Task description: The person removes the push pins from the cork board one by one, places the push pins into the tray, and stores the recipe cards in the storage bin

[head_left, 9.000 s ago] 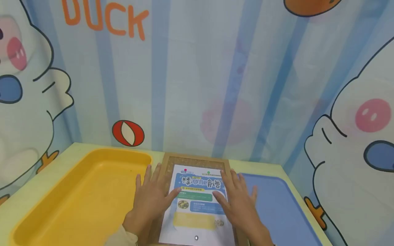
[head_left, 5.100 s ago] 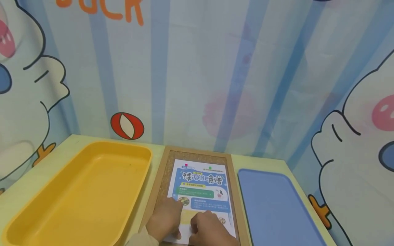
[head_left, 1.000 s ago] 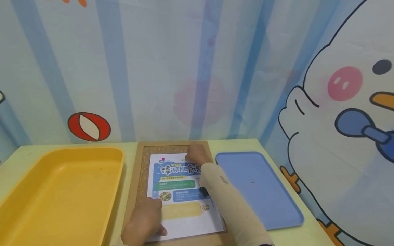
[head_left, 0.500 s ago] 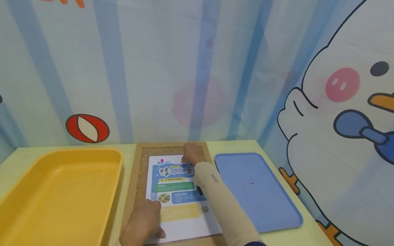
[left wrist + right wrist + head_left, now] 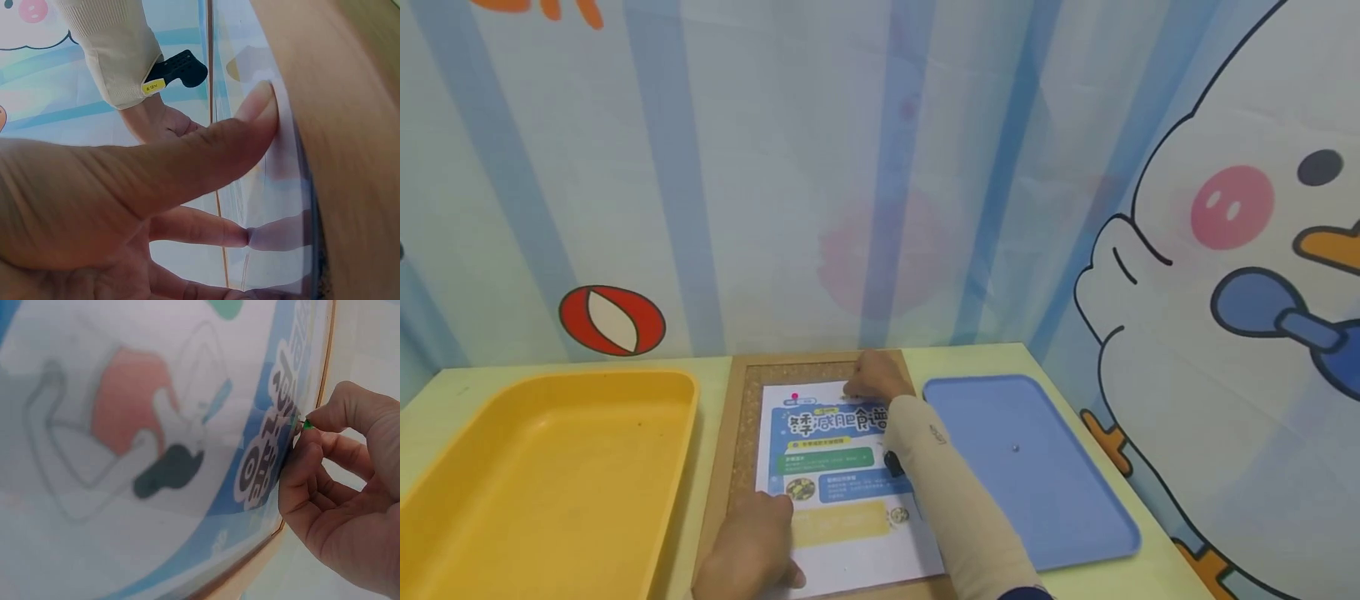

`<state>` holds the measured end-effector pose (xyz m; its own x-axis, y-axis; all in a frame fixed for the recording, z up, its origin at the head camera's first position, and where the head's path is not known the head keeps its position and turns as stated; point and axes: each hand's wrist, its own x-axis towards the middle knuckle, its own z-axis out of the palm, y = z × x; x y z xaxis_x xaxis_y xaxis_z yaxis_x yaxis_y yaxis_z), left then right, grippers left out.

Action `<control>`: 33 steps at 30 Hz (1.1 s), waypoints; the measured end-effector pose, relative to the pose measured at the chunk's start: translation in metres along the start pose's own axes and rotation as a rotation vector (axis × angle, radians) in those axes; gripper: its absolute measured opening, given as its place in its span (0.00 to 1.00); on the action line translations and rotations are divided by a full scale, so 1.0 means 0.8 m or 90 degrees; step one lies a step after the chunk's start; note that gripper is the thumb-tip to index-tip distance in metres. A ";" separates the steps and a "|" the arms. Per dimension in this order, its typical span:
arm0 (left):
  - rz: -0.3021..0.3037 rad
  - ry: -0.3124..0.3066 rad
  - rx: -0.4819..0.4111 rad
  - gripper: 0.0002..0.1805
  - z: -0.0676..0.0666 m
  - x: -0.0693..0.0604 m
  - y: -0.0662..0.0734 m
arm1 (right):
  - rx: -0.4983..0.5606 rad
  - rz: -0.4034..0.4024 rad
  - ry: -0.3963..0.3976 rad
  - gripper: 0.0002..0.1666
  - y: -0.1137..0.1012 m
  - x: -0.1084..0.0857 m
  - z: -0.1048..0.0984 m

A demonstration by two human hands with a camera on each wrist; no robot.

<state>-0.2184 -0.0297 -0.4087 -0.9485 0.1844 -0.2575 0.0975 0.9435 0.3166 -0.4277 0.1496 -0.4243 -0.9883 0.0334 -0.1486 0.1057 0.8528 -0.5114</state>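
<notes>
A printed poster sheet lies on a wood-framed cork board. At its upper right corner my right hand pinches a green push pin between thumb and index finger. A short bit of the pin's needle shows at the paper's surface. My left hand rests on the sheet's lower left part, the thumb and extended fingertips touching it in the left wrist view. A red push pin sits in the sheet's upper left corner.
Left of the board stands a deep yellow tray. To the right lies a shallow blue tray with a small silver pin on it. A curtain with duck pictures hangs behind the table.
The silver pin, on the sheet's bottom edge at first, now lies on the blue tray. My right hand has gone up to the green pin; my left hand has settled at the lower left.
</notes>
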 end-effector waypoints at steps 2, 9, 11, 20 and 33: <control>-0.002 -0.003 -0.005 0.31 0.001 0.000 0.000 | 0.001 -0.003 0.000 0.22 0.000 0.000 0.001; -0.013 -0.010 -0.024 0.31 -0.002 -0.001 0.000 | -0.208 -0.061 0.006 0.07 -0.020 -0.011 0.006; -0.010 -0.005 -0.021 0.31 -0.002 -0.001 0.000 | -0.267 -0.081 0.029 0.03 -0.027 -0.015 0.007; -0.005 -0.005 -0.012 0.31 -0.002 0.003 -0.002 | -0.120 -0.055 -0.006 0.17 -0.010 0.005 0.004; -0.037 -0.027 -0.041 0.31 0.001 0.006 -0.002 | -0.027 -0.063 -0.057 0.16 -0.007 -0.007 -0.013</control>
<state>-0.2226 -0.0305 -0.4110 -0.9384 0.1419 -0.3149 0.0215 0.9339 0.3569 -0.4240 0.1497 -0.4119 -0.9799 -0.0969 -0.1746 0.0014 0.8710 -0.4913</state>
